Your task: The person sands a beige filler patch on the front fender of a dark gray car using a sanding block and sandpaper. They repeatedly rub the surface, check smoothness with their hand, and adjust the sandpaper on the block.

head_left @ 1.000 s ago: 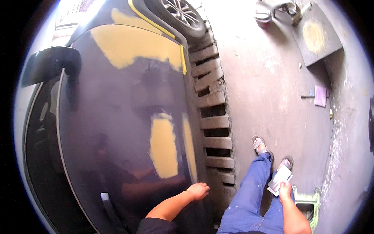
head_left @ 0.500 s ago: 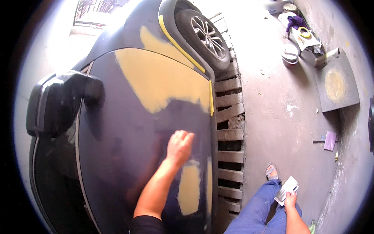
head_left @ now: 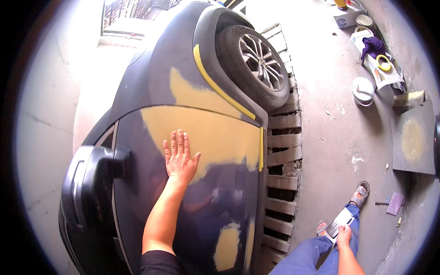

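Observation:
My left hand [head_left: 181, 158] lies palm down, fingers extended, on a large tan filler patch [head_left: 208, 128] on the dark car's door [head_left: 156, 201], beside the black side mirror [head_left: 87, 183]. A smaller tan patch [head_left: 225, 247] shows lower on the door. Yellow tape [head_left: 224, 94] runs along the wheel arch. My right hand [head_left: 343, 236] grips a flat white-and-silver item [head_left: 339, 220] over my blue trousers, right of the car; its exact kind is unclear.
A slatted grate [head_left: 282, 181] runs beside the wheel [head_left: 259, 59]. Along the right wall are a white bucket [head_left: 362, 91], supplies with a purple cloth [head_left: 372, 48] and yellow tape roll [head_left: 383, 63], a grey board [head_left: 412, 160] and a lilac pad [head_left: 395, 203].
My left hand has moved up the door from the lower edge and spread its fingers on the upper patch. My view has shifted toward the wheel; my feet have moved.

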